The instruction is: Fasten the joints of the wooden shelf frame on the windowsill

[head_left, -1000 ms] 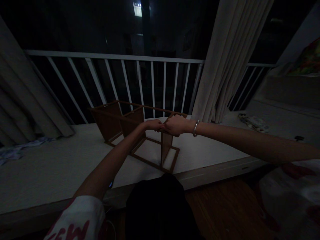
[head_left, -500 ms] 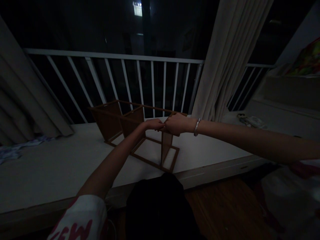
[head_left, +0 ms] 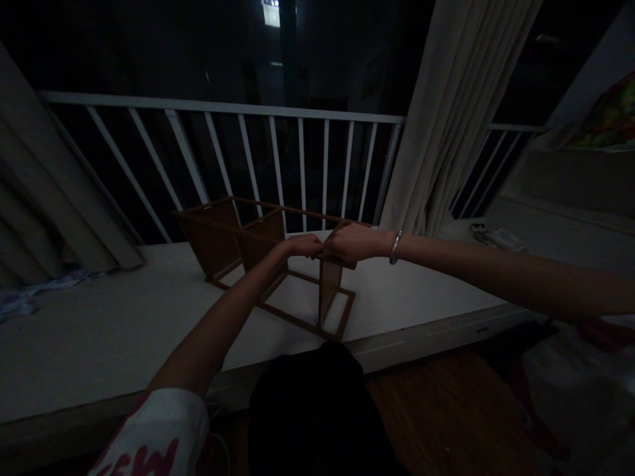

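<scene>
Head view, dim light. My right hand [head_left: 350, 242] sits on the upper right end of the wooden frame [head_left: 213, 241], fingers curled closed over the top edge of its right upright panel. My left hand [head_left: 300, 246] meets it from the left. Its fingers are drawn narrow and close together at the near top rail, touching the right hand's knuckles. The light is too poor to tell whether they clamp the rail or only rest on it. A metal bracelet [head_left: 395, 246] circles my right wrist, and a white printed sleeve [head_left: 153, 436] covers my left upper arm at the lower edge.

The wooden frame is brown and open, made of thin rails and three upright panels. It stands on the white ledge [head_left: 124, 317], angled with its left end farther from me and its right end near the ledge's front edge. Behind it runs a white railing [head_left: 223, 109] against darkness. A pale curtain [head_left: 446, 119] hangs just right of the frame, and a second curtain [head_left: 44, 198] hangs at far left, with crumpled cloth [head_left: 30, 294] on the ledge below it. A dark shape [head_left: 317, 410] fills the foreground centre, beside the wooden floor [head_left: 436, 410].
</scene>
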The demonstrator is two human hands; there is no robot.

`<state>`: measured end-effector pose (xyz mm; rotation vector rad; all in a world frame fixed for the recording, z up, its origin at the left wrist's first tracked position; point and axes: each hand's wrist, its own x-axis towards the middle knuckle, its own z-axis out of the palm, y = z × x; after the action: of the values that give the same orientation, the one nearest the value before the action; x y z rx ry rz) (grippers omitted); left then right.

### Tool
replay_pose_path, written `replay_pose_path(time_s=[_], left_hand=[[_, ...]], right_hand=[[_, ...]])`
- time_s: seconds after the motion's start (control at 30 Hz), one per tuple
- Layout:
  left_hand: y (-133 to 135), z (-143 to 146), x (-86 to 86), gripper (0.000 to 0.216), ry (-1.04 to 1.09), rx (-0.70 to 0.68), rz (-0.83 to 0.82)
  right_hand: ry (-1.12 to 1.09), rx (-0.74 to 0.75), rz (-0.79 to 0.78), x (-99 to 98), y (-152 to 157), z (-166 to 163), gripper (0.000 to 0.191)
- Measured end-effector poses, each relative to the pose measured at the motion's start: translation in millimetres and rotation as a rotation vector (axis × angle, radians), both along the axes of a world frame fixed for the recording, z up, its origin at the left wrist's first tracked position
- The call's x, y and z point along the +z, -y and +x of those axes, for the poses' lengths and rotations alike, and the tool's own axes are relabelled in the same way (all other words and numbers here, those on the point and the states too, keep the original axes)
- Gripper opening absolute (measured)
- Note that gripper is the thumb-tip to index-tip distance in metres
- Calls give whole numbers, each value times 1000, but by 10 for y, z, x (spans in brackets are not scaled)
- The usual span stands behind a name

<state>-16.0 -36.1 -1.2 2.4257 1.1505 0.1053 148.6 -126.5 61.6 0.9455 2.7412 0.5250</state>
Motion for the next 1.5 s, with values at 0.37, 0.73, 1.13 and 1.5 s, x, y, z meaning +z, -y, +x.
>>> replay_pose_path(time_s=[0.37, 0.73, 1.13, 1.5], left_hand=[[88, 22, 64, 31, -54, 72, 28], [94, 14, 56, 39, 0, 66, 17], [76, -6, 79, 34, 2, 71, 31], [143, 36, 119, 32, 14, 94, 4]], right_hand=[[-71, 12, -31, -16, -103, 57, 36], [-178, -302, -1, 42, 10, -54, 50], [-202, -317, 82, -49, 162, -99, 48], [-231, -332, 36, -105, 161, -101, 45]])
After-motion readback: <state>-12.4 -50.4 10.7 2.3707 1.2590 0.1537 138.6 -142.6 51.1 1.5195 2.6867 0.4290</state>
